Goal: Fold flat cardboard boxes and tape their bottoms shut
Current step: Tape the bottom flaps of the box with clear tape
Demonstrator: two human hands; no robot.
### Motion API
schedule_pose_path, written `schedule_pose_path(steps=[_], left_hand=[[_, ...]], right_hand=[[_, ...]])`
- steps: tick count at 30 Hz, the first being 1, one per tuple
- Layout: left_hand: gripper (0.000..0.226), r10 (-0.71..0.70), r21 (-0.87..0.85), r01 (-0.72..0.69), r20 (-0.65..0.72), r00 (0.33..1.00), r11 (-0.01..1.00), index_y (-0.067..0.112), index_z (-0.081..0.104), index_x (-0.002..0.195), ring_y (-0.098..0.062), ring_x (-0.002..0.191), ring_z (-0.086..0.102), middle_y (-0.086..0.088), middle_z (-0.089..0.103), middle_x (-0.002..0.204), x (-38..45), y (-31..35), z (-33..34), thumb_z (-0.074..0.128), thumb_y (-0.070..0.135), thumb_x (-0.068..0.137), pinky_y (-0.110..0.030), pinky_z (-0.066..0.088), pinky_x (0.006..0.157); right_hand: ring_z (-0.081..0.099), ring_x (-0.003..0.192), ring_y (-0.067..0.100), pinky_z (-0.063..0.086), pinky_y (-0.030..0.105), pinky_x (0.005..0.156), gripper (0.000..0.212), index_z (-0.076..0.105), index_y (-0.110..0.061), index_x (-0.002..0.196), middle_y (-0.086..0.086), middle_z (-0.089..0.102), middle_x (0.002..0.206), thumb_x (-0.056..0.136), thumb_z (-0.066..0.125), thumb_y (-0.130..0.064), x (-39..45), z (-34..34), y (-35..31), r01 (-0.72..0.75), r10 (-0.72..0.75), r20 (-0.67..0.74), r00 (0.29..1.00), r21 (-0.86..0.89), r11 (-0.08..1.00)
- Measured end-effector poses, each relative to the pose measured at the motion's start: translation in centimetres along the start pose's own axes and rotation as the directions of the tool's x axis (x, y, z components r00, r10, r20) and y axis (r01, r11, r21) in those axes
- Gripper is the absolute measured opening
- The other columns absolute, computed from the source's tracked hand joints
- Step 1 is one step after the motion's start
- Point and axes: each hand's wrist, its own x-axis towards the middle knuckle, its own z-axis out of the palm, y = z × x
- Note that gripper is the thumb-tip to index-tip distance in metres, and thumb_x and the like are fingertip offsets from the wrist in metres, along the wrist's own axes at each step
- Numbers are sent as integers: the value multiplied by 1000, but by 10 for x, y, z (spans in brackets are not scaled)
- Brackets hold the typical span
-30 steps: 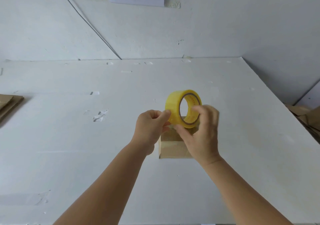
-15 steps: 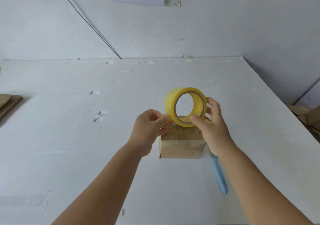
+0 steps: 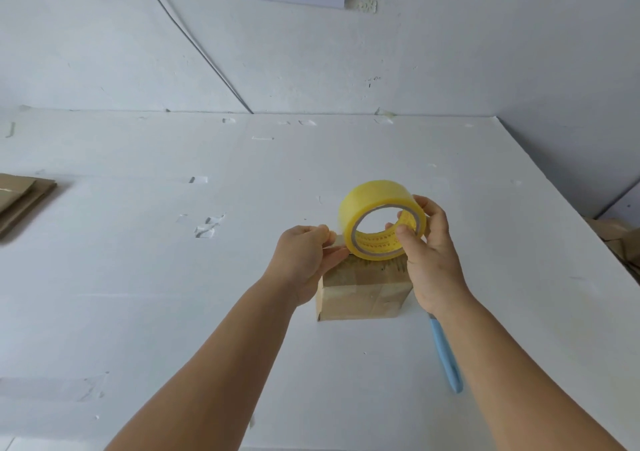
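A small folded cardboard box (image 3: 363, 293) stands on the white table (image 3: 173, 312), with clear tape across its top face. Just above it I hold a yellow tape roll (image 3: 372, 204) upright. My right hand (image 3: 431, 260) grips the roll, thumb on the near rim and fingers through the core. My left hand (image 3: 304, 263) pinches the free end of the tape at the roll's left side, and a short strip runs between them.
A light blue cutter (image 3: 446, 357) lies on the table right of the box, partly under my right wrist. Flat cardboard blanks (image 3: 20, 197) are stacked at the left edge, and more cardboard (image 3: 620, 239) sits beyond the table's right edge. A wall stands behind.
The roll has shifted right and slightly up in my right hand, and its fingers now reach through the core. A short length of tape has been drawn out toward my left hand.
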Motion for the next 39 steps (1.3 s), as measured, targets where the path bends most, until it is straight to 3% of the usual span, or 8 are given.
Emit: schedule_pose_path(steps=[3,8,12,19,26,31,35,39], left_hand=[[16,7,27,-6,-8,1000,1000,5,47,82,-25,77,66,-18,48,95,1,-2,0,41,-4,93,-28,59,70],[15,11,101,-15,38,999,995,7,46,86,-19,74,70,-17,59,92,1,-5,-9,57,12,94,-26,58,73],[33,74,175,-61,-73,995,983,1,44,112,-14,69,69,-13,65,88,2,-8,-18,65,9,88,-25,59,72],[26,61,280,-35,-85,995,959,-4,51,110,-10,61,69,-11,58,86,9,2,-43,63,6,89,-23,58,63],[6,-49,281,47,-1,999,959,-1,58,90,-13,60,68,-10,54,80,12,-6,-60,60,4,90,-23,56,59],[3,-96,283,76,58,994,956,5,52,92,-18,64,67,-7,41,76,17,-17,-64,54,4,91,-27,56,64],[1,-132,270,107,75,988,957,2,55,90,-21,67,68,-9,43,77,22,-17,-68,56,2,90,-29,57,66],[6,-140,349,100,91,986,932,4,52,89,-23,67,67,-10,38,84,28,-12,-63,53,-2,88,-32,59,70]], right_hand=[[58,109,26,47,41,89,42,46,-54,110,-5,55,118,93,54,-17,0,2,-2,35,-36,-16,999,-69,997],[58,92,4,43,10,75,55,38,-61,120,-11,58,113,93,55,-16,1,3,-3,114,-103,57,993,-253,961],[56,83,-1,41,5,69,65,28,-63,128,-23,58,111,94,50,-13,0,2,-4,157,-107,140,984,-426,891],[46,106,4,37,26,87,59,29,-46,138,-11,44,136,95,43,-8,1,11,-3,286,-254,139,957,-587,757],[56,84,20,37,26,67,39,34,-23,128,-16,48,117,94,46,-9,7,7,-5,260,-268,77,960,-592,763],[54,63,20,43,31,60,49,33,-43,130,-7,57,92,93,52,-17,2,6,-7,221,-159,157,975,-570,792],[51,88,14,38,26,75,48,35,-35,136,-7,51,126,96,47,-12,-3,6,-6,291,-254,146,956,-565,772],[44,111,5,37,26,86,48,37,-28,139,0,47,133,96,44,-9,-7,8,-5,289,-291,92,952,-580,761]])
